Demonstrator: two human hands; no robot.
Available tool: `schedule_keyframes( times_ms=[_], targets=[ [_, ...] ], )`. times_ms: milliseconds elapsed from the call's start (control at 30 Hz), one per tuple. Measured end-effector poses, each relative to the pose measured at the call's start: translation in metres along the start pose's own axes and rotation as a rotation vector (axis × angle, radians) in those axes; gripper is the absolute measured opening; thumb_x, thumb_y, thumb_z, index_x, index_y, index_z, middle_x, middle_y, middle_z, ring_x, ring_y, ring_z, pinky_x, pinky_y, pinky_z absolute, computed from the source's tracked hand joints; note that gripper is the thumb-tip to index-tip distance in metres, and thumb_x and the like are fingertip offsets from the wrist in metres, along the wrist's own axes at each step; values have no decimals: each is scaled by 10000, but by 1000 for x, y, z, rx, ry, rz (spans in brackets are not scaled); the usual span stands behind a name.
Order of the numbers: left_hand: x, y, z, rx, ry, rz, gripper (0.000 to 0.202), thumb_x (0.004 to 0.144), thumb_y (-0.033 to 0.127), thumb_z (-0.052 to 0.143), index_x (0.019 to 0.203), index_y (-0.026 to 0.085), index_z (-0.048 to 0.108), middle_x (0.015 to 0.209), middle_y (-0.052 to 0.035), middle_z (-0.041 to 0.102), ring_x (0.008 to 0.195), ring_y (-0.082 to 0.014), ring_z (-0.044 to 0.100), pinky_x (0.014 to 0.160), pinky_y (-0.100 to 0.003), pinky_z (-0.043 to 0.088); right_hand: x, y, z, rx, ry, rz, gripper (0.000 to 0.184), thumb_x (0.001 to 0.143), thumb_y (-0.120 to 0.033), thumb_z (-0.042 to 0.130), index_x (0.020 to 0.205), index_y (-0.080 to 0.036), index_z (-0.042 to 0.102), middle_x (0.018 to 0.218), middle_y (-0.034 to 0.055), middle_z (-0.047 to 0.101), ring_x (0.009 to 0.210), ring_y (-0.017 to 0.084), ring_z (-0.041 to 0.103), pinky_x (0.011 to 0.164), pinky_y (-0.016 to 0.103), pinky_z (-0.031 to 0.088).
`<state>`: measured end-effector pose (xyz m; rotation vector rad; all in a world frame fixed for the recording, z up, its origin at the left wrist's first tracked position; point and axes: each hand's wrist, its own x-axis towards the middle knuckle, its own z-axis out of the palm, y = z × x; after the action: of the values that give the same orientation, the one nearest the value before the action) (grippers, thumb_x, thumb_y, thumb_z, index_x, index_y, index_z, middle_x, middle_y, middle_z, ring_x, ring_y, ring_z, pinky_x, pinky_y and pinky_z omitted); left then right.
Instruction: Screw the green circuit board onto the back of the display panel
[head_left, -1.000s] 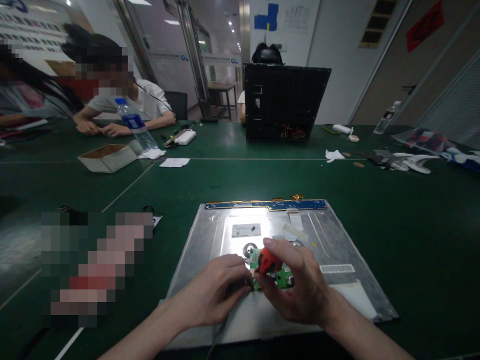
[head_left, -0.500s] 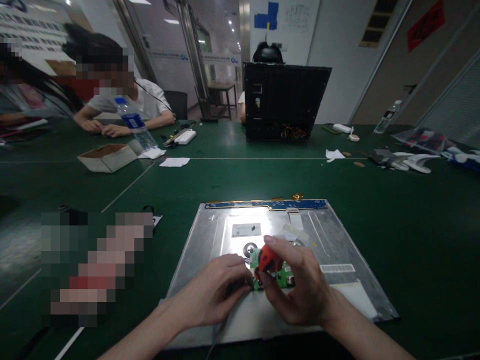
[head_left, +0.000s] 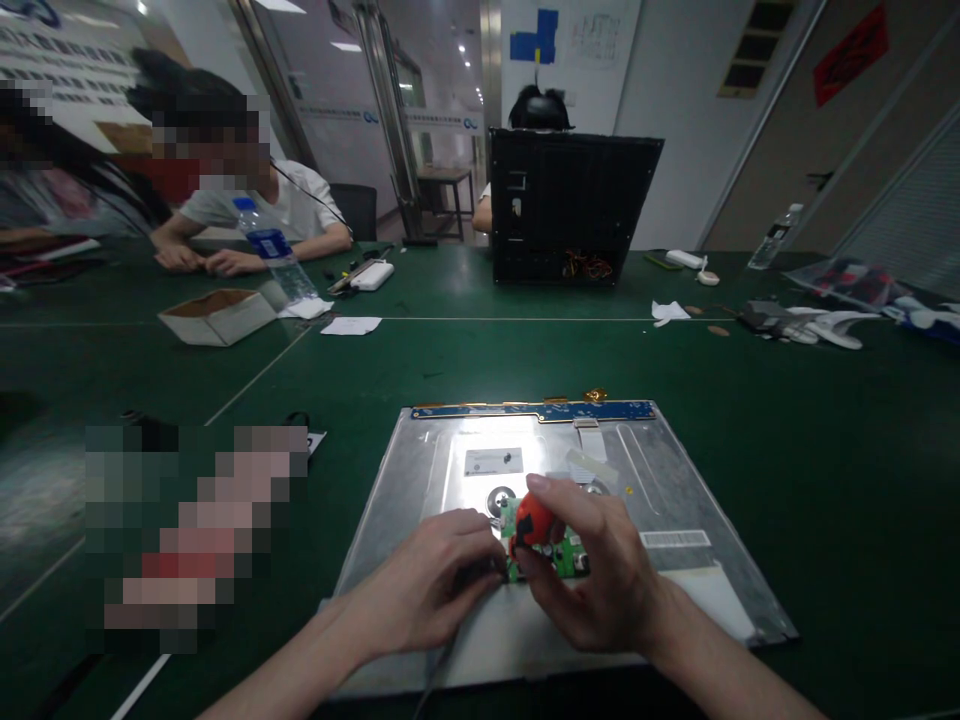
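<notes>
A flat metal-backed display panel (head_left: 390, 500) lies on the table in front of me, with a blue circuit strip (head_left: 510, 410) along its far edge. On its middle sits a small green circuit board (head_left: 574, 555), partly covered by my hands. My right hand (head_left: 611, 560) grips the red-and-black handle of a screwdriver (head_left: 534, 518) between thumb and fingers, over the board; its tip is hidden. At the board's left edge, my left hand (head_left: 442, 570) is closed, fingertips pressed together near some wires. What it pinches is hidden. A dark cable (head_left: 435, 675) runs out below it.
Beyond the panel stands a black computer case (head_left: 574, 205). An open cardboard box (head_left: 217, 318), a water bottle (head_left: 274, 250) and paper (head_left: 351, 326) lie to the far left. One person (head_left: 247, 215) sits there. Gloves (head_left: 817, 325) lie at the right; a blurred-out item (head_left: 202, 520) is at the left.
The screwdriver handle has turned between my right fingers; its black patch faces another way. My left hand stays put at the board's edge.
</notes>
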<state>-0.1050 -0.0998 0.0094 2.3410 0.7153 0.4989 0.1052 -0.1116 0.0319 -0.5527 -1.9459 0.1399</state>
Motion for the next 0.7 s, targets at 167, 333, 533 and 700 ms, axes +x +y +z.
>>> schedule_keyframes(
  times_ms=[167, 333, 533, 700],
  targets=[
    [0, 0, 1, -1, -7, -3, 143, 944, 156, 507, 1011, 172, 633, 928, -69, 630, 845, -209, 593, 764, -350, 511, 0, 0, 0, 16, -5, 8, 620, 848, -99, 504, 1443, -115, 329, 987, 75, 693, 795, 165, 652, 601, 265, 562],
    [1, 0, 1, -11, -7, -1, 149, 944, 148, 500, 1009, 174, 632, 931, -70, 628, 842, -208, 589, 753, -339, 500, -1, 0, 1, 18, 17, 5, 592, 855, -93, 522, 1421, -108, 350, 938, 62, 687, 747, 158, 640, 578, 263, 538],
    [1, -1, 0, 7, -29, -8, 160, 928, 137, 497, 1014, 180, 625, 937, -69, 622, 851, -214, 583, 761, -336, 494, -1, 0, 1, -22, 16, -2, 546, 885, -112, 530, 1403, -131, 356, 923, 62, 690, 739, 172, 647, 554, 275, 522],
    [0, -2, 1, 8, -7, -3, 142, 933, 144, 508, 1001, 181, 627, 922, -64, 619, 842, -208, 584, 766, -334, 496, 0, 0, 1, -27, 14, 1, 513, 894, -127, 521, 1385, -131, 373, 920, 60, 695, 736, 170, 651, 558, 276, 528]
  ],
)
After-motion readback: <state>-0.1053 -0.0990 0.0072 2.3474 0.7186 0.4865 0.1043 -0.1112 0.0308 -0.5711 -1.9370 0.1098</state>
